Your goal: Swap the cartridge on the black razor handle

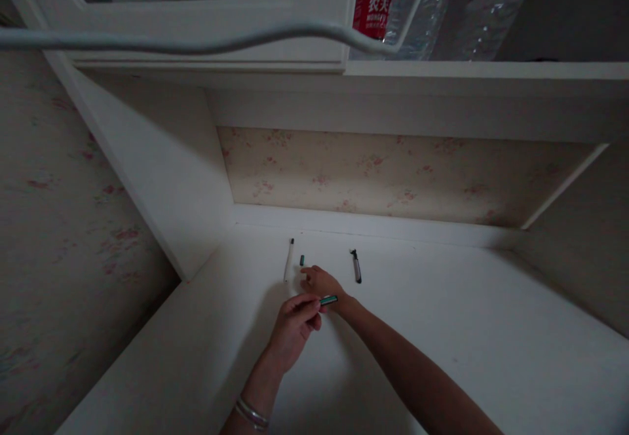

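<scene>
My left hand (pixel 293 327) is closed around a green pen (pixel 328 301), whose tip sticks out to the right of the fingers. My right hand (pixel 322 283) reaches forward over the white desk (pixel 442 330), its fingers curled close to a small green cap (pixel 301 260) lying on the surface; I cannot make out whether it pinches anything. A white pen (pixel 289 260) lies just left of the cap. A dark pen (pixel 356 266) lies to the right of my right hand. Bracelets circle my left wrist.
The desk sits in a white alcove with floral wallpaper (pixel 393 173) at the back. A shelf (pixel 486 71) above carries plastic water bottles (pixel 417 9). A white cabinet door (pixel 196 9) hangs at the upper left, and a cable crosses the top.
</scene>
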{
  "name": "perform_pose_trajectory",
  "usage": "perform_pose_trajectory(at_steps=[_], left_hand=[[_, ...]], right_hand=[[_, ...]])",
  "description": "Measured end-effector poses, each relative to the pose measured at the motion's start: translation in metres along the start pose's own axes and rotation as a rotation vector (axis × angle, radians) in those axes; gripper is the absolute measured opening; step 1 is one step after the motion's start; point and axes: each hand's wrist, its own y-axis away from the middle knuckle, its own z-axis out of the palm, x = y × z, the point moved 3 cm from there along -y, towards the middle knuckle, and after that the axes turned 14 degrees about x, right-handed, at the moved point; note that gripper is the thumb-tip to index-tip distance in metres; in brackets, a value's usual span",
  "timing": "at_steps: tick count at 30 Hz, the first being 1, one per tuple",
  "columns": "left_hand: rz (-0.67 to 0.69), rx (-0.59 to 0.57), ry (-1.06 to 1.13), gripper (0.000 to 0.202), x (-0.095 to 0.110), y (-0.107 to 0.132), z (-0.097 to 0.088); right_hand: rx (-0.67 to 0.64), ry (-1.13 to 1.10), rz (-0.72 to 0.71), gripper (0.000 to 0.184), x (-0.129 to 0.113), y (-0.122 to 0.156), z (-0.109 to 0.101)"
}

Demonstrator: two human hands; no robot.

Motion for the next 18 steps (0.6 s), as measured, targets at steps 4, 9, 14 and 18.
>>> perform_pose_trajectory(at_steps=[4,9,14,18], left_hand=[[0.021,0.055,0.067,0.02,0.003,0.0,-0.002],[0.024,0.044,0.09,0.019,0.006,0.0,-0.001],[0.031,0.009,0.088,0.02,0.006,0.0,0.0],[0.038,0.009,0.076,0.019,0.004,-0.002,0.001]], right_hand=[[0.018,0.14,-0.039,0.038,-0.021,-0.01,0.021],[0.01,0.22,-0.031,0.031,-0.034,-0.017,0.032],[-0.015,0.203,0.057,0.022,-0.029,-0.018,0.033],[0.017,0.104,0.14,0.026,-0.016,-0.009,0.025]])
